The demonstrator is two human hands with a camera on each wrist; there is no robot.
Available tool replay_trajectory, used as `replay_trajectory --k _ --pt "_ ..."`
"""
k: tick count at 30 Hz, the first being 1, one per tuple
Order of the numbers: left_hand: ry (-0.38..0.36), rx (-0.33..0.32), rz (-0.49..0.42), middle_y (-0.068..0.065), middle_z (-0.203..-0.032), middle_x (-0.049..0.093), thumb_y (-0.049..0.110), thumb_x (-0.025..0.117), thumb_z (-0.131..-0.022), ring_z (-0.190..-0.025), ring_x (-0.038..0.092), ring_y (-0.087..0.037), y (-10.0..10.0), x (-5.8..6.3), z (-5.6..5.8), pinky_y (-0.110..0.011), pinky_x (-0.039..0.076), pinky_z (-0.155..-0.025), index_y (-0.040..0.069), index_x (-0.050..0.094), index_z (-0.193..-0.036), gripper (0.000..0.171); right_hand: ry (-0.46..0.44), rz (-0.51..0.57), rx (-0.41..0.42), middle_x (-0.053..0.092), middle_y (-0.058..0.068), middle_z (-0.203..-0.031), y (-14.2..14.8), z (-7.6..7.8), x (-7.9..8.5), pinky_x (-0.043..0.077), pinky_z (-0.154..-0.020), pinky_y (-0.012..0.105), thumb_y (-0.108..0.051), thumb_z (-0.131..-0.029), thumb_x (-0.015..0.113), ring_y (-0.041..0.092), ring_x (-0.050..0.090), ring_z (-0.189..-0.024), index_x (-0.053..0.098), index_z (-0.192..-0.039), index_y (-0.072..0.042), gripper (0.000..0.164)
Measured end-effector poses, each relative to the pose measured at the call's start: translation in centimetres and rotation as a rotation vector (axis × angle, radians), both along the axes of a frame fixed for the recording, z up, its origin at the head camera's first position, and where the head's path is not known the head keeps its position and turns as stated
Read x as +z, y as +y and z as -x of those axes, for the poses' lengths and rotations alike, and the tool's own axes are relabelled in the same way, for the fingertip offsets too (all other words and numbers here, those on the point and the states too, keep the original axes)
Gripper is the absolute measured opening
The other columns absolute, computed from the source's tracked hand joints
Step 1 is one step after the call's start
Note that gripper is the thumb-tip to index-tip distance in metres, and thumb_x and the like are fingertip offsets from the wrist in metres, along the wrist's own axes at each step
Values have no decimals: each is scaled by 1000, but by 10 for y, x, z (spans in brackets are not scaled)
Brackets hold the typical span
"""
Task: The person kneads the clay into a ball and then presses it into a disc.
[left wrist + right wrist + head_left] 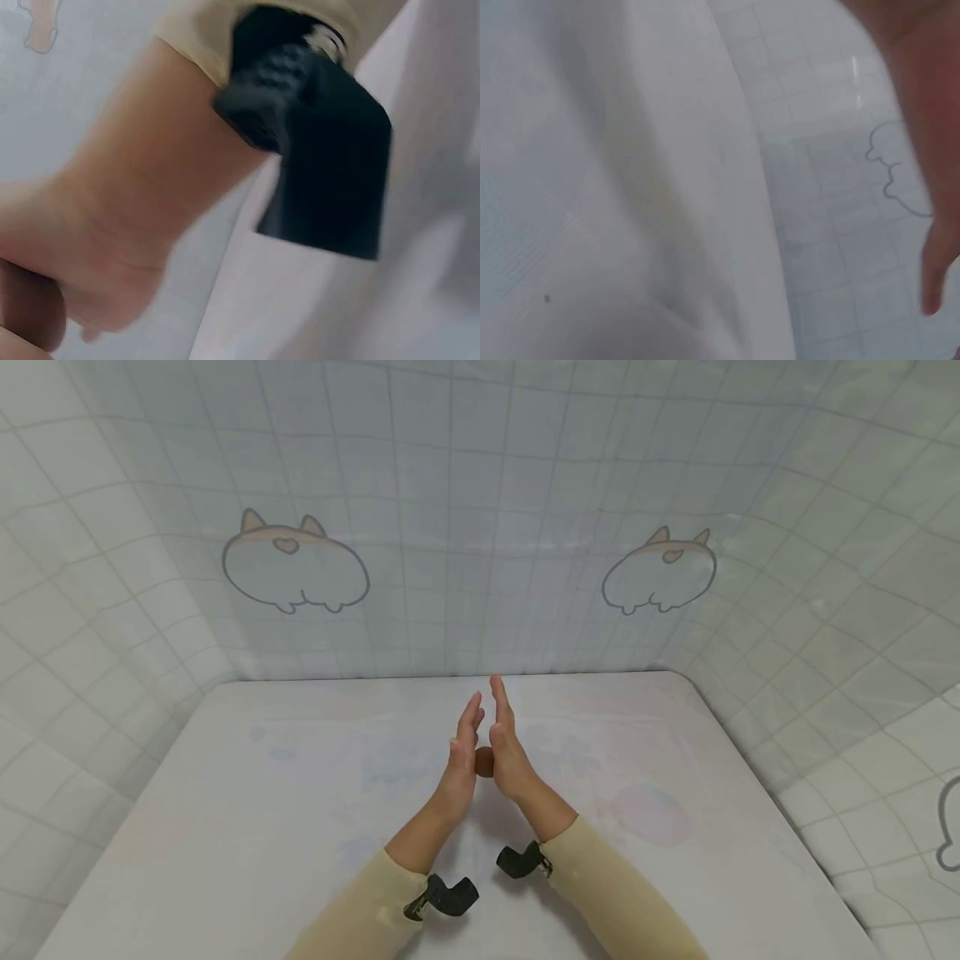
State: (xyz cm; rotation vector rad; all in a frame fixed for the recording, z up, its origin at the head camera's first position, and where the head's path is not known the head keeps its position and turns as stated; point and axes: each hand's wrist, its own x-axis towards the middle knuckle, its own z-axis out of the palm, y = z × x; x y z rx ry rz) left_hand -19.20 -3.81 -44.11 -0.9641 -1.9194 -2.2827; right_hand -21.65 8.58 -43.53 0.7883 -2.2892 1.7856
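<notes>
A small, rounded brown lump (484, 762) sits between my two palms, held by their inner sides. My left hand (461, 760) presses on it from the left and my right hand (510, 756) from the right. Both hands have fingers stretched out, pointing away from me and leaning toward each other at the tips. In the left wrist view the brown lump (31, 307) shows at the lower left, against the base of a palm. The right wrist view catches only part of a hand (930, 187) along its right edge, without the lump.
Beneath the hands lies a pale table (262, 827) with faint pastel prints. Grid-patterned curtains (487, 527) with cartoon animal drawings enclose its back and sides. Black camera mounts stick out from the left cuff (450, 896) and right cuff (519, 862).
</notes>
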Motion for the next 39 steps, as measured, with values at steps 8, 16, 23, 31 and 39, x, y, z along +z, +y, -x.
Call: replay_trajectory --k 8,16,23,31,39 --pt "46 26 -174 -12 -166 -3 75 14 -97 -152 0 -36 -4 8 0 -63 -2 -115 8 -3 -160 94 -92 -87 7 34 28 -146 0 1 -8 31 -104 54 -89 -83 12 24 49 -101 -11 -161 -20 107" --pt "50 137 -114 -8 -167 0 78 10 -95 -152 1 -28 -7 15 6 -63 -3 -115 16 0 -162 91 114 -27 134 40 5 -150 -4 -1 -23 25 -111 55 -80 -93 10 9 38 -135 -11 -161 -17 95" --pt "-20 254 -9 2 -167 0 87 10 -87 -153 3 -23 -4 13 21 -70 0 -112 28 3 -162 95 263 39 241 -4 21 -165 -7 -7 -20 6 -121 49 -71 -99 5 33 -2 -153 -13 -158 -2 92" --pt "-117 258 73 -2 -168 1 82 4 -90 -153 2 -26 -3 -1 30 -64 4 -116 30 4 -162 90 225 111 248 1 16 -167 -9 -11 -6 -2 -116 62 -73 -98 6 33 -4 -153 -14 -159 -11 89" --pt "-49 193 260 -3 -168 1 68 0 -99 -153 7 -31 0 -10 24 -70 10 -112 22 2 -162 79 208 131 110 2 16 -167 -2 -1 5 -1 -115 65 -71 -99 6 31 -2 -153 -10 -160 -11 87"
